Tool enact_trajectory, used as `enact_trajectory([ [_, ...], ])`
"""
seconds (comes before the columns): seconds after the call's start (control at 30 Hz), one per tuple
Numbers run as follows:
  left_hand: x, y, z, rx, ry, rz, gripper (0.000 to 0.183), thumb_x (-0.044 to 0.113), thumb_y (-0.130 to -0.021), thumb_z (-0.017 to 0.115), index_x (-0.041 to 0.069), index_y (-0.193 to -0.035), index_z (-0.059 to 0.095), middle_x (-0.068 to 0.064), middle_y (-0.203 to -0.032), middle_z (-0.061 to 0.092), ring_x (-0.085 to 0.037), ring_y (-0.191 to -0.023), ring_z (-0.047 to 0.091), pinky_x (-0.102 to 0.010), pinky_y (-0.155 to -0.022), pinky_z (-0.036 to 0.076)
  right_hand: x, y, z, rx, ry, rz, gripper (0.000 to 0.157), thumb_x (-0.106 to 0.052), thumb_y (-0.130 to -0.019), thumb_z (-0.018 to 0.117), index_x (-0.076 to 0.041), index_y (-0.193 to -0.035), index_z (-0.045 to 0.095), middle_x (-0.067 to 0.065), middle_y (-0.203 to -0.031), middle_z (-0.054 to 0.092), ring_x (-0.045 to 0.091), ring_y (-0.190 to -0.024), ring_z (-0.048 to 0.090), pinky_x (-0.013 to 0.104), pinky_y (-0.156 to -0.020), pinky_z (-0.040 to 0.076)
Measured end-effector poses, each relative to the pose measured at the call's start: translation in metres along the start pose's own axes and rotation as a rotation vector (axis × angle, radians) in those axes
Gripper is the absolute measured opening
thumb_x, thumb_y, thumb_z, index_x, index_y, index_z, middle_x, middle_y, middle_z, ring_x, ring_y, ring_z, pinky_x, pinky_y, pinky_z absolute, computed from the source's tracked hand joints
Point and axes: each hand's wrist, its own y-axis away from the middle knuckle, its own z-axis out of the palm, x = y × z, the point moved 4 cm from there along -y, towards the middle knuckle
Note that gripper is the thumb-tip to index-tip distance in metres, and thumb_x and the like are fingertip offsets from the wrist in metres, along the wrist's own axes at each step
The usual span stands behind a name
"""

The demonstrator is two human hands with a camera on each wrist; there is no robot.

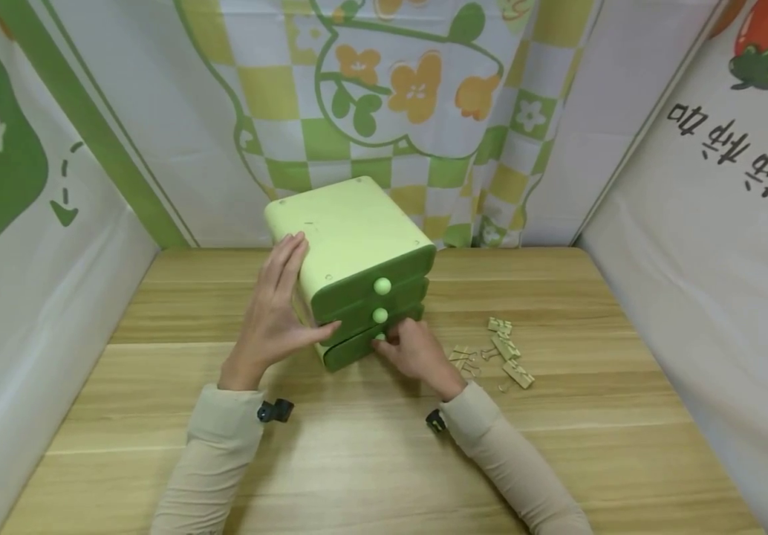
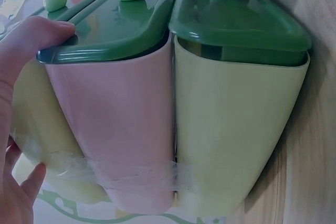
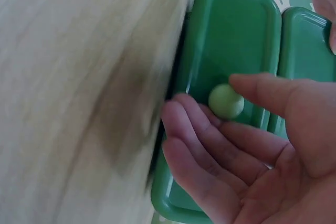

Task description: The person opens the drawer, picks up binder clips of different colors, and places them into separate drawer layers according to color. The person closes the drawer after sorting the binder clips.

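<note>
A small three-drawer storage box (image 1: 357, 230) with a pale green top and dark green drawer fronts stands angled on the table. My left hand (image 1: 270, 319) lies along its left side with fingers extended. The left thumb (image 2: 55, 31) presses the edge of the middle drawer front (image 2: 113, 30). Low at the front, my right hand (image 1: 417, 353) pinches the round light-green knob (image 3: 227, 101) of the bottom drawer (image 3: 236, 35) between thumb and fingers. In the left wrist view a narrow gap shows behind that bottom front. Drawer contents are hidden.
Several pale binder clips (image 1: 506, 346) lie right of my right hand, beside a small group of metal clip pieces (image 1: 466, 358). A patterned curtain (image 1: 417, 96) hangs behind the box. White printed panels (image 1: 705, 223) flank the wooden table (image 1: 357, 461).
</note>
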Motion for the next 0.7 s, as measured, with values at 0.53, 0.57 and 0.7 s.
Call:
enact_trajectory([
  [0.53,-0.003,0.002,-0.007,0.007,-0.001,-0.004,0.135,0.029,-0.056,0.104,0.000,-0.164,0.029,-0.019,-0.171,0.032,-0.039,-0.160,0.027,-0.045,-0.134,0.021,-0.011,0.017,-0.006,-0.076,0.065,0.003,0.056,-0.029,-0.099,0.076,-0.018,-0.050,0.050,-0.011,-0.042,0.038,0.001,-0.038,0.035,0.020,-0.040,0.024],
  [0.57,-0.003,0.002,-0.006,0.001,-0.003,-0.003,0.135,0.030,-0.057,0.104,0.000,-0.165,0.029,-0.019,-0.171,0.032,-0.038,-0.160,0.027,-0.045,-0.135,0.021,-0.011,0.020,-0.007,-0.075,0.061,0.004,0.057,-0.029,-0.098,0.076,-0.018,-0.050,0.049,-0.011,-0.042,0.037,0.001,-0.038,0.034,0.020,-0.040,0.023],
  [0.7,-0.001,0.002,-0.003,-0.003,-0.001,0.002,0.135,0.031,-0.057,0.104,0.000,-0.165,0.028,-0.018,-0.171,0.032,-0.038,-0.160,0.027,-0.045,-0.134,0.021,-0.008,0.030,-0.011,-0.072,0.063,0.004,0.058,-0.029,-0.098,0.076,-0.018,-0.048,0.049,-0.012,-0.042,0.037,0.001,-0.039,0.033,0.020,-0.041,0.023],
])
